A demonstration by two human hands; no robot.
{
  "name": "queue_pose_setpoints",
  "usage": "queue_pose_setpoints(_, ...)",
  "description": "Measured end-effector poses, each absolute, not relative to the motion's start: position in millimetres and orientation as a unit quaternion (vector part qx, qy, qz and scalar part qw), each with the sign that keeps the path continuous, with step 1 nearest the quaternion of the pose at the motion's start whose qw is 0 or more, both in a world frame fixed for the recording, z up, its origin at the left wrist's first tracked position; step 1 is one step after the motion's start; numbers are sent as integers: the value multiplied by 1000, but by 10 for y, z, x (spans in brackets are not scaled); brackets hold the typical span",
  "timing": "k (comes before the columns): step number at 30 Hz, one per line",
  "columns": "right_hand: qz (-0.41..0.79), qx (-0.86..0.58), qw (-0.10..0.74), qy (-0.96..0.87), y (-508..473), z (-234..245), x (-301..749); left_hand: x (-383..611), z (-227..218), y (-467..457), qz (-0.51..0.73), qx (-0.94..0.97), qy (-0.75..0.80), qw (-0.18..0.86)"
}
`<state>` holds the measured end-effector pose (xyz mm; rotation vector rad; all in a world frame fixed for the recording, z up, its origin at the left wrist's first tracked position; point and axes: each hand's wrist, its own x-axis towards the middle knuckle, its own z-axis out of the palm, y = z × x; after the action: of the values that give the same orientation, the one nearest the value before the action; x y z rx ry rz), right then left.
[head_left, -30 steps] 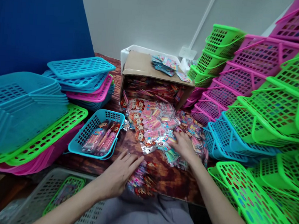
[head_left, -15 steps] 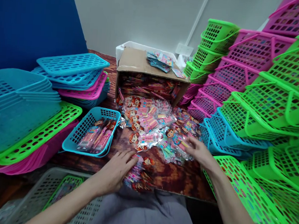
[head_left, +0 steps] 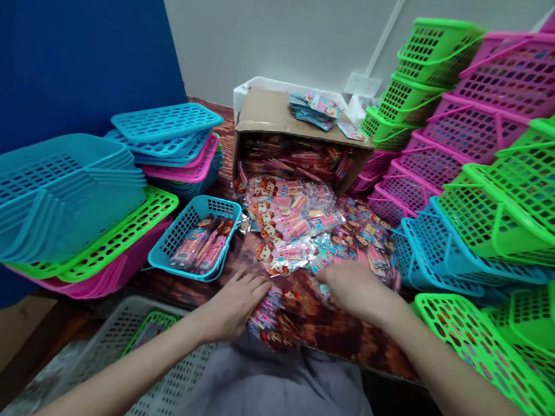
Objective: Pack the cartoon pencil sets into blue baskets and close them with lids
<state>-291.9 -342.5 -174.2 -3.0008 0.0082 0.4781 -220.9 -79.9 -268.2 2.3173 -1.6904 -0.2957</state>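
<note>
At the table's front edge my left hand (head_left: 237, 303) is closed against the left side of a stack of packets (head_left: 276, 322) with printed cartoon heads. My right hand (head_left: 357, 289) is over the front of a loose pile of clear packets (head_left: 300, 222), which hold pink and yellow items and carry cartoon figures. Motion blurs that hand; its fingertips point down and are mostly hidden, and a bit of a packet shows beneath them. A blue basket (head_left: 155, 259) with several pink packets (head_left: 203, 244) stands left of the pile.
Behind the pile, an open cardboard box (head_left: 265, 109) is full of similar pieces, with blue cards (head_left: 313, 109) on top. Nested blue baskets (head_left: 54, 199) and lids (head_left: 164, 121) stand left. Tall stacks of filled baskets (head_left: 492, 131) crowd the right. A grey crate (head_left: 122, 324) is below left.
My right hand has moved left and inward across the front of the pile, its fingers now turned down. My left hand stays at the stack. The whole view has shifted slightly.
</note>
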Motion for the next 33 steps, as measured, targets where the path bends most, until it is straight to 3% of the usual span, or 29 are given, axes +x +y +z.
queue_pose_setpoints(3, 112, -981, 158, 3, -3096, -1903, -2516, -2210, -2689, -808, -106, 801, -576, 125)
queue_pose_setpoints(9, 151, -856, 492, 56, -2979, -2291, -2284, -2244, -2671, -804, -101, 805, -569, 134)
queue_pose_setpoints(14, 243, -744, 620, 62, -3452, -2321, -2794, -2232, -2639, -795, -112, 804, -566, 147)
queue_pose_setpoints(17, 264, -747, 608, 44, -3558, -2400, -2944, -2222, -2627, -800, -114, 800, -570, 150)
queue_pose_setpoints(24, 24, -928, 354, 115, -3067, -2544, -2615, -2233, -2646, -805, -110, 802, -570, 141)
queue_pose_setpoints(27, 0, -953, 291, 86, -2802, -2502, -2547, -2260, -2658, -793, -90, 806, -571, 127)
queue_pose_setpoints(31, 53, -943, 327, 21, -2681, -2505, -2575, -2309, -2650, -788, -36, 819, -566, 89)
queue_pose_setpoints(33, 92, -907, 410, -5, -2739, -2519, -2602, -2317, -2633, -792, -26, 819, -568, 77)
